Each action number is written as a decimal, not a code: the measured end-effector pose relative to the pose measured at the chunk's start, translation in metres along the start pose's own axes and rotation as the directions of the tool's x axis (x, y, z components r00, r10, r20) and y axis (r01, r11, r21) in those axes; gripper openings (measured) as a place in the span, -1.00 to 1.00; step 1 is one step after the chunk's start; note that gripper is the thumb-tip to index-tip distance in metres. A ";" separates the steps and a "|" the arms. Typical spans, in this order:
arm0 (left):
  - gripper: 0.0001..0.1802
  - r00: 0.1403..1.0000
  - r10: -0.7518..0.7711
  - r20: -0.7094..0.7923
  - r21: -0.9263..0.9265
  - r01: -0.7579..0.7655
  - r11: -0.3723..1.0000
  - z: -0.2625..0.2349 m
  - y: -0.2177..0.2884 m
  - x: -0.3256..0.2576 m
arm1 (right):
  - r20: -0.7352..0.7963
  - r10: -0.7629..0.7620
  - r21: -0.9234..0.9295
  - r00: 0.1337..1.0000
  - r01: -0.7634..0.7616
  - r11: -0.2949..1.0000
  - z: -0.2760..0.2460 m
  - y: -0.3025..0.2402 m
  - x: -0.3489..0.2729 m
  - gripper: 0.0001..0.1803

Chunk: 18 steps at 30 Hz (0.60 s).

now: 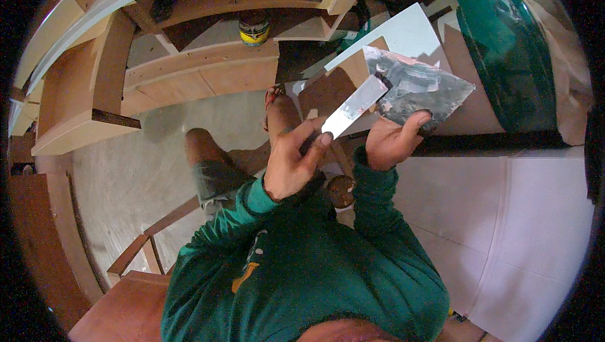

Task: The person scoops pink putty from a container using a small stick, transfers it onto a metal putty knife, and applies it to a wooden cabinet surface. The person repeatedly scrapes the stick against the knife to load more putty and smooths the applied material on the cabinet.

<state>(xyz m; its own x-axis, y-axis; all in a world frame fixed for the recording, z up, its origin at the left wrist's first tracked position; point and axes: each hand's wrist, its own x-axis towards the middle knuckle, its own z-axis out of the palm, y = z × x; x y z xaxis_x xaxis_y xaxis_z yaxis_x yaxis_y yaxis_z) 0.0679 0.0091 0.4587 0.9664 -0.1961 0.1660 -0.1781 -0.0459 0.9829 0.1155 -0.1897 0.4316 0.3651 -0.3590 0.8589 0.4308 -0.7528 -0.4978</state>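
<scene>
The person's left hand (291, 164) is clenched around the handle of a putty knife (353, 107), thumb and forefinger pinching just below the blade. The flat metal blade slants up and away from that grip toward the right, smeared with pale filler, and its tip lies against a flat scrap (419, 90) smeared with grey paste. The right hand (392, 142) grasps that scrap from underneath, palm up, thumb hooked over its near edge; the scrap sits tilted just above and to the right of this grip. The two hands are close together, nearly side by side, both in front of the person's chest, with green sleeves (372, 197) running down from them.

Beyond the left grip, well apart, a small tin with a yellow band (254, 28) stands inside an unfinished plywood cabinet frame (201, 71). Just past the scrap leans a pale board (409, 30), and farther right of the right grip a dark green curved panel (504, 46). Below the hands are the person's bare knees and the grey floor (132, 172); white sheets (529, 216) lie to the right.
</scene>
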 end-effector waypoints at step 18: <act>-0.70 0.999 -0.036 0.000 0.030 0.036 0.999 -0.043 0.011 0.013 | 0.095 0.622 0.698 0.777 -0.497 0.515 -0.008 -0.034 0.021 -0.31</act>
<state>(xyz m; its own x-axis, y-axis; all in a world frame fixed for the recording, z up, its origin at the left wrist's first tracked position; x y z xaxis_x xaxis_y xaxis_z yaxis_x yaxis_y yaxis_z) 0.0864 0.0482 0.4749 0.9722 -0.1947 0.1301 -0.1484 -0.0822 0.9855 0.1019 -0.1765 0.4675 0.6298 -0.6950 0.3468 0.6166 0.1759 -0.7674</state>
